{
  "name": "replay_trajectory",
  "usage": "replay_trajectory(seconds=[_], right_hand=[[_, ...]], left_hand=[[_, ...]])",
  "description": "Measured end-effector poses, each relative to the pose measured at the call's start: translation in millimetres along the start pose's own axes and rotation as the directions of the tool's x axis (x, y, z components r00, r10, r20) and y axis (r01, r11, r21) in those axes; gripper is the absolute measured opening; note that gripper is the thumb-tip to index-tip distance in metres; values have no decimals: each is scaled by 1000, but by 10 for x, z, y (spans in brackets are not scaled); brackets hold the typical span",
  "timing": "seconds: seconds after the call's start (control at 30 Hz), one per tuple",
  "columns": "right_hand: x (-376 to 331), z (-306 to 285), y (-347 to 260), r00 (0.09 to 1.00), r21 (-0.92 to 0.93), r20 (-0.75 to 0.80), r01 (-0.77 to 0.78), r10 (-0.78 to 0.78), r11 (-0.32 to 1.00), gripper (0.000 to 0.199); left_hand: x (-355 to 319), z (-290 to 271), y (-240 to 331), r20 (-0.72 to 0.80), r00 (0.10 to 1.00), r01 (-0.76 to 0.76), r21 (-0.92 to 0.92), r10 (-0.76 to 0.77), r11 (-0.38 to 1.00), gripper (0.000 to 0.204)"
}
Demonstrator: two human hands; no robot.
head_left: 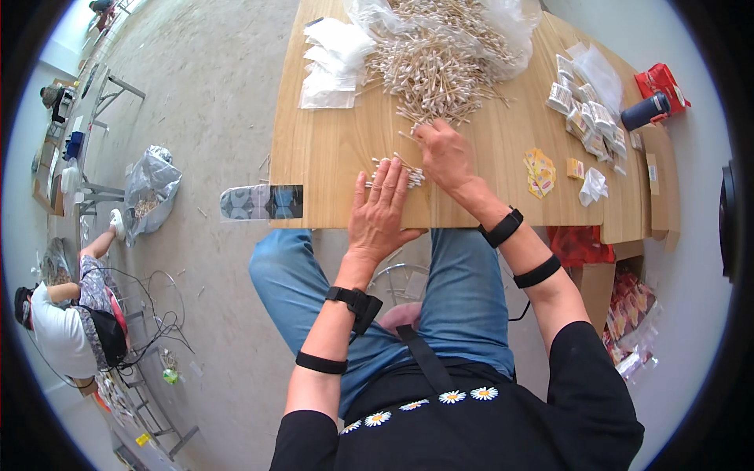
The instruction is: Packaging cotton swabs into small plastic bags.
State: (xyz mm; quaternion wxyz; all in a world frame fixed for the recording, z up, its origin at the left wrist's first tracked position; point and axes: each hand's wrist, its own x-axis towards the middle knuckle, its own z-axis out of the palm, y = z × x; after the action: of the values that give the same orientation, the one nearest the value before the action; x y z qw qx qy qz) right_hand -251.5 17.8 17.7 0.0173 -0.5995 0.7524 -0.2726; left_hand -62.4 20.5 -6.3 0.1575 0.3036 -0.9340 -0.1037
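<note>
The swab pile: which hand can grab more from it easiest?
Probably the right hand. Its fingers already touch the near edge of the swab pile. The left hand lies flat, nearer the table's front edge, on a small bundle of swabs.

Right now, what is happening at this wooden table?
A seated person sorts cotton swabs. The left hand lies flat on a small bundle of swabs near the table edge. The right hand reaches into the big swab pile spilling from a clear bag. Small filled packets lie to the right.
</note>
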Motion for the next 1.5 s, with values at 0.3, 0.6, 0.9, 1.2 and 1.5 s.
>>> replay_trajectory(seconds=[0.3, 0.6, 0.9, 1.2, 1.5], right_hand=[[-341, 2, -160, 993, 89, 112, -55, 45, 994, 4], [-109, 69, -156, 997, 3, 68, -47, 47, 999, 3], [-184, 167, -197, 998, 124, 36, 45, -49, 991, 2], [-237, 179, -274, 995, 151, 19, 95, -99, 984, 1], [-643, -87, -304, 973, 122, 145, 163, -180, 979, 73]], left_hand=[[-11, 15, -14, -23, 1000, -7, -4, 6, 1000, 116], [-12, -9, -12, 1, 1000, -8, 6, 8, 1000, 115], [-7, -49, 2, 22, 1000, 11, -51, -10, 999, 124], [81, -250, -63, 150, 989, 10, -16, -7, 1000, 134], [-353, -209, -179, 94, 981, 163, 81, -170, 983, 124]])
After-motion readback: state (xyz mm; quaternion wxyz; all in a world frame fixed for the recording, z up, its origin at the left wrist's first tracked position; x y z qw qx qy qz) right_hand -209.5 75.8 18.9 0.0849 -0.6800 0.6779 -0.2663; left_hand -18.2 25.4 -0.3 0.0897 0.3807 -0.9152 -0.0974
